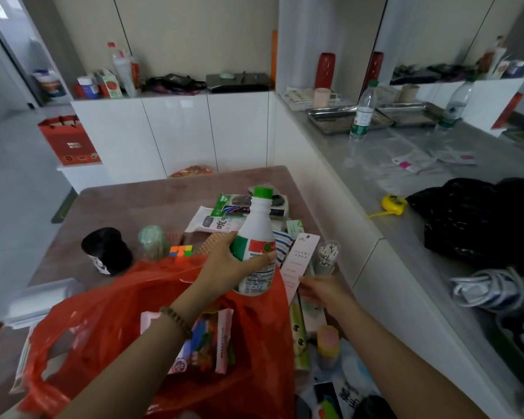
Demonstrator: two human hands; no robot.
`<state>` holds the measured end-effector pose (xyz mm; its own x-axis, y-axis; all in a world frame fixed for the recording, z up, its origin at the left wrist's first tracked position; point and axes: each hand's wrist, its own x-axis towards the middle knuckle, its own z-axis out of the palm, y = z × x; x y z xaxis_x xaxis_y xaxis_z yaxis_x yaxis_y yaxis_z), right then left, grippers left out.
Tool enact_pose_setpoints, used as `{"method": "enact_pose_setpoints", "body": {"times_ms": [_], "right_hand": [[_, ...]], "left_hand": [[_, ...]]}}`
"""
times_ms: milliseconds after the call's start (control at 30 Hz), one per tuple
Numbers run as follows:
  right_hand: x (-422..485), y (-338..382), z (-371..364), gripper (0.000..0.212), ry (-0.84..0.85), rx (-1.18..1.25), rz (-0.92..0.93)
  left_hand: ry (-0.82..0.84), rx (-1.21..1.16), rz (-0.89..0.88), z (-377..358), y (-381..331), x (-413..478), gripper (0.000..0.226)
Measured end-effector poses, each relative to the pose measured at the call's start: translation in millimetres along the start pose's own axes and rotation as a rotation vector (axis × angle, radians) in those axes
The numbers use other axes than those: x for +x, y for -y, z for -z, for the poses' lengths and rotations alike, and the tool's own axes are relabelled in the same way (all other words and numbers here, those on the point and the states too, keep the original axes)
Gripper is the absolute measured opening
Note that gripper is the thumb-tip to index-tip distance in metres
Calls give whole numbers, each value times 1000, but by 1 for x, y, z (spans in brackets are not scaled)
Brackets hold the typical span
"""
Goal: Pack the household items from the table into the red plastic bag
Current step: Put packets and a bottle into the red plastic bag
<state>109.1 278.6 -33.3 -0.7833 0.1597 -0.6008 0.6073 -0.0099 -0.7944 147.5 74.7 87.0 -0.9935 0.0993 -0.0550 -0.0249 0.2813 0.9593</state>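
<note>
Head view: the left hand point(224, 264) has its fingers wrapped around the white bottle point(256, 249) with the green cap, upright and poised just above the far rim of the red plastic bag point(152, 322). The right hand point(321, 290) pinches the lower edge of a pale paper card point(300, 261) beside the bag, fingers narrow on it. 1 pink packet point(200, 343) already lies inside the bag.

To do this step well, I judge the bottle should go down base first into the open mouth, beside the packet rather than on it, while the bag's rim is kept from folding inward.

On the surface point(127, 201) a puzzle cube point(181, 251), a black roll point(106, 249) and a jar of cotton swabs point(328, 257) wait. The bag's near side is cut off by the frame, its depth is hidden, and the label print is too blurred to read.
</note>
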Motion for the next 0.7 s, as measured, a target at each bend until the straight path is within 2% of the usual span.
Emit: {"method": "enact_pose_setpoints", "body": {"times_ms": [167, 300, 433, 533, 600, 700], "right_hand": [[-8, -2, -1, 32, 29, -22, -7], [-13, -7, -4, 24, -16, 0, 40], [-24, 10, 15, 9, -186, -59, 264], [-47, 40, 31, 9, -295, -210, 510], [-70, 58, 35, 11, -238, -227, 602], [-112, 64, 25, 17, 17, -159, 566]], "left_hand": [[-13, -36, 27, 2, 7, -7, 49], [-21, -75, 35, 4, 14, -18, 51], [-18, -99, 42, 13, 14, -33, 39], [-33, -137, 58, 22, 10, -45, 29], [-54, -142, 62, 32, 10, -56, 29], [-88, -128, 70, 53, 13, -76, 25]]}}
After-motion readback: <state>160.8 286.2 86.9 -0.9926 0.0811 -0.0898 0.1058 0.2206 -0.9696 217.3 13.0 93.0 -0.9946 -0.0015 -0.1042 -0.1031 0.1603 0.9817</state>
